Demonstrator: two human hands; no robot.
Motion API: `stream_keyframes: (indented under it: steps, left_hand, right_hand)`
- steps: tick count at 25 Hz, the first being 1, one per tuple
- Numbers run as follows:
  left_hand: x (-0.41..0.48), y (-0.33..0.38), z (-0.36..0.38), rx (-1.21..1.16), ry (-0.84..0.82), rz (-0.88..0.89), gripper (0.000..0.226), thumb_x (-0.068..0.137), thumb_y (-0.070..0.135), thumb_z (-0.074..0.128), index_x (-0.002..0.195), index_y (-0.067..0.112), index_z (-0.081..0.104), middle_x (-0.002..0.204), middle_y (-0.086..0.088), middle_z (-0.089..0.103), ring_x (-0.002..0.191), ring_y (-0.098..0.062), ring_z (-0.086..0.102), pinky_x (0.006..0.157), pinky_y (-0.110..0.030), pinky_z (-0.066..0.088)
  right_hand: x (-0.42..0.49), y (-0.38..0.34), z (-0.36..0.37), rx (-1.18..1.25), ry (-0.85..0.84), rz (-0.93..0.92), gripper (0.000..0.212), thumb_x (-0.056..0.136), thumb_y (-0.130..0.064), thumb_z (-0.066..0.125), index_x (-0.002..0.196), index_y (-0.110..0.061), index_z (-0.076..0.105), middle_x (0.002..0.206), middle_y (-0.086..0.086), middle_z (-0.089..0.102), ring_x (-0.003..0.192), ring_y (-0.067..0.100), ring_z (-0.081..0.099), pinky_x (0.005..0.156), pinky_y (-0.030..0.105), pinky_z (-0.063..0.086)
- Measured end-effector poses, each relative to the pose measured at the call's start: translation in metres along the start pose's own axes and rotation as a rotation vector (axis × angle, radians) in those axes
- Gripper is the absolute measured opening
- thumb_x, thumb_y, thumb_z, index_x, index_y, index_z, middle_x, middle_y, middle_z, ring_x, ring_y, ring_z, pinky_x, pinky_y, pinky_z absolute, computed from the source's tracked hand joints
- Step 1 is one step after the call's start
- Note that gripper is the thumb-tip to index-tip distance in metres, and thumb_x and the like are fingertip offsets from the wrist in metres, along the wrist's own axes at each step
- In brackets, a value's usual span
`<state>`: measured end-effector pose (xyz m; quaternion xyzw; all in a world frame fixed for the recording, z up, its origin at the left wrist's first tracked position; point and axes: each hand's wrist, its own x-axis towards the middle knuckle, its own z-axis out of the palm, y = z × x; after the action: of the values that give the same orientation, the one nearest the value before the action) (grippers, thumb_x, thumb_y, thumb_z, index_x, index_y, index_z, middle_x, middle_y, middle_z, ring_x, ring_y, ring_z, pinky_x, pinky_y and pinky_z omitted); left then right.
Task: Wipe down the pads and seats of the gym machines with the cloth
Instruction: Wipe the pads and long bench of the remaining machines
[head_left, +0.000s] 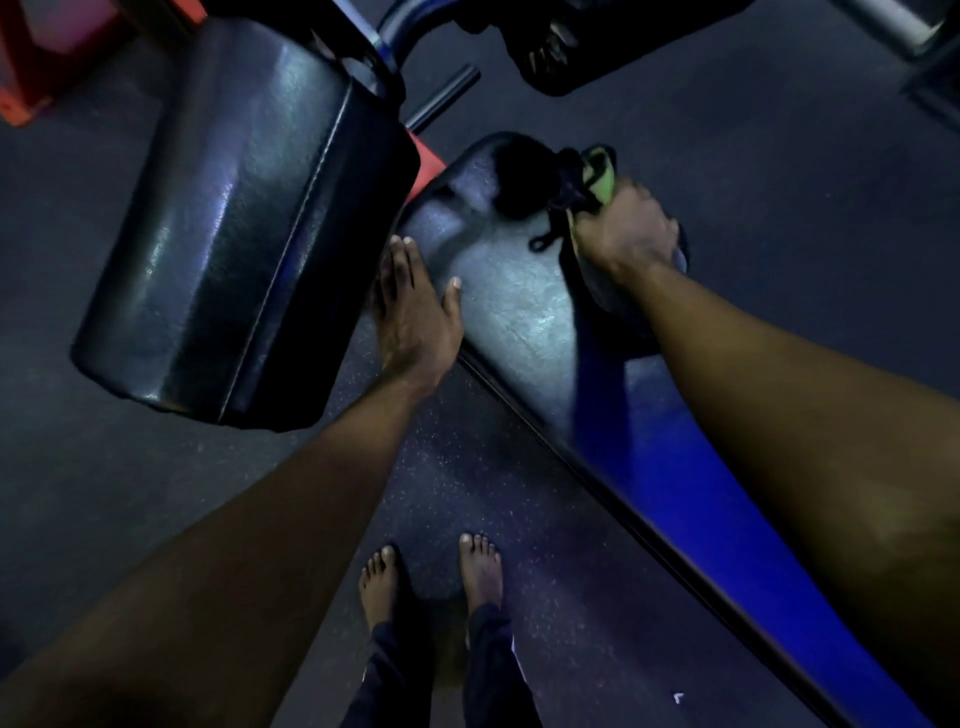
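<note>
A long black padded bench seat (519, 312) runs from the upper middle down to the lower right, lit blue along its lower part. My right hand (631, 234) grips a bunched dark and yellow-green cloth (584, 179) and holds it against the seat's far right edge. My left hand (413, 306) rests with straight fingers on the seat's left edge. A large glossy black back pad (244, 223) stands to the left of the seat, close to my left hand.
My bare feet (431, 577) stand on the dark speckled rubber floor (467, 467) beside the bench. A black bar (444, 98) and another dark pad (597, 47) lie beyond the seat. A red frame part (31, 67) sits at the top left.
</note>
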<state>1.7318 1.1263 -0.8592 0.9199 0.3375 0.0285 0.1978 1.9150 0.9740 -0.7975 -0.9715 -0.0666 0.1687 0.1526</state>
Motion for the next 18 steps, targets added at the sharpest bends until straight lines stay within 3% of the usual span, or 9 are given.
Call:
stream_keyframes:
  steps: [6, 12, 15, 18]
  left_hand:
    - [0.010, 0.017, -0.015, -0.013, -0.121, -0.043, 0.075, 0.103, 0.035, 0.045, 0.156, -0.006, 0.010, 0.165, -0.022, 0.008, 0.153, -0.034, 0.007, 0.124, -0.041, 0.004]
    - [0.015, 0.029, -0.033, -0.006, -0.232, -0.095, 0.076, 0.100, 0.031, 0.050, 0.155, -0.006, 0.012, 0.165, -0.022, 0.008, 0.153, -0.034, 0.007, 0.124, -0.043, 0.008]
    - [0.017, 0.053, -0.060, -0.090, -0.293, -0.029, 0.057, 0.098, 0.022, 0.053, 0.145, -0.005, 0.037, 0.155, -0.027, 0.033, 0.144, -0.039, 0.032, 0.117, -0.040, 0.026]
    - [0.015, 0.086, -0.107, -0.188, -0.418, 0.028, 0.040, 0.098, 0.020, 0.053, 0.134, 0.003, 0.055, 0.134, -0.024, 0.059, 0.126, -0.039, 0.054, 0.102, -0.037, 0.040]
  right_hand:
    - [-0.039, 0.051, -0.003, -0.074, -0.031, 0.016, 0.073, 0.090, -0.041, 0.061, 0.150, -0.009, 0.034, 0.146, 0.020, 0.046, 0.135, 0.042, 0.043, 0.110, 0.058, 0.032]
    - [-0.040, 0.041, -0.022, -0.027, -0.023, -0.024, 0.056, 0.095, -0.026, 0.060, 0.142, -0.012, 0.034, 0.137, 0.021, 0.050, 0.126, 0.042, 0.049, 0.105, 0.061, 0.040]
    - [-0.051, 0.045, -0.064, 0.063, -0.020, -0.053, 0.052, 0.094, -0.023, 0.059, 0.138, -0.013, 0.033, 0.131, 0.023, 0.048, 0.116, 0.046, 0.054, 0.096, 0.055, 0.047]
    - [-0.068, 0.047, -0.118, 0.084, -0.096, -0.040, 0.047, 0.094, -0.036, 0.063, 0.133, -0.015, 0.046, 0.132, 0.020, 0.050, 0.121, 0.043, 0.054, 0.098, 0.048, 0.045]
